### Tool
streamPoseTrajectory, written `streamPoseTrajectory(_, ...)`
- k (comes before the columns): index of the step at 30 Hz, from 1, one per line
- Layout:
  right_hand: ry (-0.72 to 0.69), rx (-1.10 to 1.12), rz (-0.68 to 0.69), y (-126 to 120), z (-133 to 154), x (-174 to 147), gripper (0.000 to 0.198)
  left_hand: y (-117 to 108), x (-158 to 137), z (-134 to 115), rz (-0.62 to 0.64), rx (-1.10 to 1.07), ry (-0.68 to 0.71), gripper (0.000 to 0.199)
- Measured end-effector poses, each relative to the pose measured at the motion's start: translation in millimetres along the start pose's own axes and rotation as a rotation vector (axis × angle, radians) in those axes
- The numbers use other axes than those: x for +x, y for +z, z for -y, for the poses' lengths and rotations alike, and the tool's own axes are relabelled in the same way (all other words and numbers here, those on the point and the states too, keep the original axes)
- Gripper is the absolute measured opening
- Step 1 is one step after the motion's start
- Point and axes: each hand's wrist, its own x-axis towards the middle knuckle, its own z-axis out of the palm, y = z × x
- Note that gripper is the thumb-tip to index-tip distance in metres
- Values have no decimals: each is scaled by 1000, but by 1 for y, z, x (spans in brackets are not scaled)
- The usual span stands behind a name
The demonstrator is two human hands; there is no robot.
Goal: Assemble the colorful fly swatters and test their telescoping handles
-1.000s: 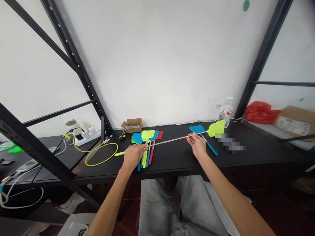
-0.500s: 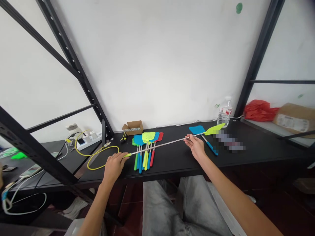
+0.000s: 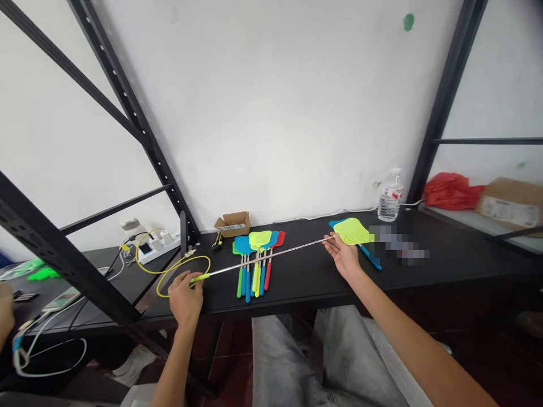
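Note:
A yellow-green fly swatter (image 3: 271, 256) with a long thin metal rod stretches between my two hands above the black table. My left hand (image 3: 185, 295) is closed around its yellow-green handle. At the other end my right hand (image 3: 340, 254) pinches the rod just below the perforated head, which faces up toward me. Under the rod, several fly swatters in green, blue, yellow-green and red lie in a bunch (image 3: 247, 277), handles toward me. A separate blue fly swatter (image 3: 370, 257) rests beyond my right hand, its head mostly hidden by the held one.
A small open cardboard box (image 3: 233, 225) sits by the wall. A water bottle (image 3: 390, 195) stands at the back right, beside a blurred patch. To the left are a yellow cable (image 3: 163, 271), a power strip (image 3: 161, 249) and a black rack post (image 3: 63, 254). Another person's hand shows at the left edge.
My left hand has moved left with the handle, and the rod between my hands looks longer. The swatter's head has turned from nearly edge-on to face up. My right hand stays near the head.

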Motion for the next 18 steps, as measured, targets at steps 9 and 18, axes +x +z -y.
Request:
streamPoseTrajectory(9, 52, 56, -6, 0, 4, 0, 8, 7, 1, 4, -66, 16, -18, 20)
streamPoseTrajectory(18, -11, 136, -69, -11, 10, 6, 13, 18, 6, -56, -17, -94, 225, 16)
